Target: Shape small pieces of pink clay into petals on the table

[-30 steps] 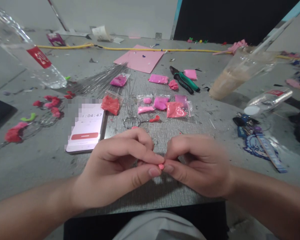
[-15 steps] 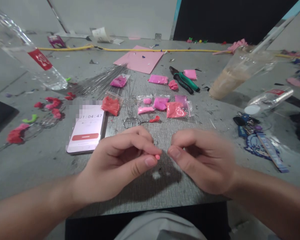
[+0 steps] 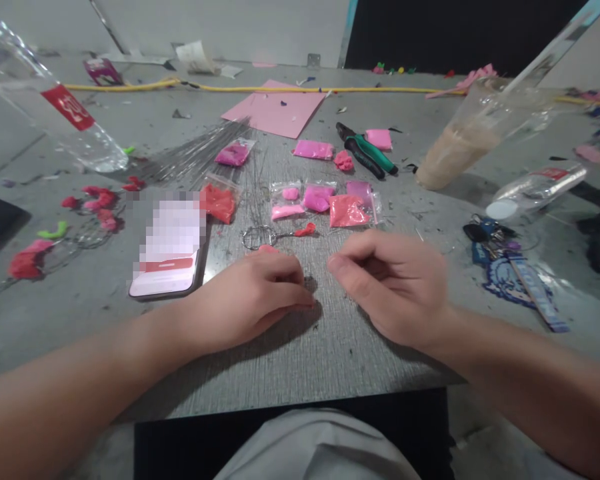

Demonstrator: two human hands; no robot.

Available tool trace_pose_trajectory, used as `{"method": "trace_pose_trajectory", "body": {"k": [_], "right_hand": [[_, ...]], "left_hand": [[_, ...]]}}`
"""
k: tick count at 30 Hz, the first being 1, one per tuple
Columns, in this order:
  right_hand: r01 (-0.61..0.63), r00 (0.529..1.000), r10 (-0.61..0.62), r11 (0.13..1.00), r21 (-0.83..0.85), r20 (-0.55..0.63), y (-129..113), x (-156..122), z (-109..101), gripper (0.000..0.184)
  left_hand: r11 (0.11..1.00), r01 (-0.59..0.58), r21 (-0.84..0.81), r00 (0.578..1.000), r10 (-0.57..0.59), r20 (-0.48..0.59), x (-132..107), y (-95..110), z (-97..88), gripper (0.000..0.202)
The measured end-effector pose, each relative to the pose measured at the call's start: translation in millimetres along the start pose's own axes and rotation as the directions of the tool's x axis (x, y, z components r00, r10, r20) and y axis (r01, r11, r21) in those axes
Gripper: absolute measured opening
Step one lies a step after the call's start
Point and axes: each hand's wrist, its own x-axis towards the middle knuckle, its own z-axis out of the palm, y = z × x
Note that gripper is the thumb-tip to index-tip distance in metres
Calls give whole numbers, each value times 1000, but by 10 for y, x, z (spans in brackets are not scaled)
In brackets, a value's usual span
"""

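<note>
My left hand [image 3: 263, 290] is palm down low at the tabletop, its fingers curled and bunched together. Whatever lies under its fingertips is hidden. Just past its knuckles shows a bit of pink clay [image 3: 269, 249], partly covered by the hand. To the right my right hand [image 3: 393, 283] hovers above the table, thumb and index finger pressed together; I cannot make out anything between them. Beyond the hands lies a wire loop [image 3: 259, 236] with a red clay end [image 3: 306, 230]. Behind it are bags of clay: a coral one [image 3: 349, 211], a magenta one [image 3: 320, 197] and a pink one [image 3: 287, 202].
A phone [image 3: 167, 267] lies left of my left hand, near an orange-red clay bag [image 3: 219, 202]. Further back are loose wires [image 3: 200, 157], green-handled pliers [image 3: 373, 155] and pink paper [image 3: 280, 113]. A water bottle [image 3: 90, 133], a drink cup [image 3: 455, 150] and keys [image 3: 490, 240] flank the workspace.
My left hand has turned palm down and dropped to the table; the small pink bit in its fingertips is out of sight. The right hand stays pinched, in nearly the same place.
</note>
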Motion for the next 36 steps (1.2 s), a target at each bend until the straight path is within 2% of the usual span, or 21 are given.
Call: {"method": "trace_pose_trajectory", "body": {"k": [5, 11, 14, 16, 19, 21, 23, 25, 28, 31, 33, 36], "right_hand": [[4, 1000, -3, 999, -37, 8, 23, 8, -2, 21], [4, 1000, -4, 997, -72, 5, 45, 9, -8, 23], [10, 1000, -9, 997, -83, 4, 53, 6, -9, 21], [-6, 1000, 6, 996, -92, 5, 62, 5, -8, 19], [-58, 998, 57, 994, -87, -17, 81, 10, -5, 11], [-85, 996, 84, 993, -79, -18, 95, 21, -2, 13], [-87, 996, 87, 992, -88, 4, 111, 38, 2, 15], [-67, 997, 71, 990, -125, 28, 131, 56, 5, 14], [-34, 997, 47, 981, -191, 62, 165, 77, 4, 12], [-2, 995, 25, 974, -225, 100, 193, 87, 0, 11], [38, 993, -8, 968, -249, 120, 202, 91, -2, 13], [121, 985, -83, 956, -266, 150, 208, 92, 0, 15]], "left_hand": [[987, -20, 156, 998, 10, 60, 3, -29, -41, 25], [981, 9, 195, 1000, -4, -28, 22, -40, -152, 34], [958, 126, 258, 991, -108, -83, 19, -21, -198, 29], [909, 226, 352, 974, -207, -90, 11, -6, -222, 30], [822, 302, 482, 946, -322, -44, -2, 4, -237, 35], [804, 322, 500, 931, -365, -12, -7, 4, -230, 34], [809, 338, 481, 923, -385, -2, -8, 6, -215, 35], [815, 359, 456, 923, -382, -43, -7, 14, -201, 35], [858, 375, 351, 925, -323, -198, -1, 48, -191, 28], [925, 357, 134, 901, -303, -309, 13, 101, -189, 28], [936, 351, 25, 888, -324, -327, 24, 137, -186, 27], [943, 334, -9, 884, -317, -345, 35, 182, -178, 23]]}}
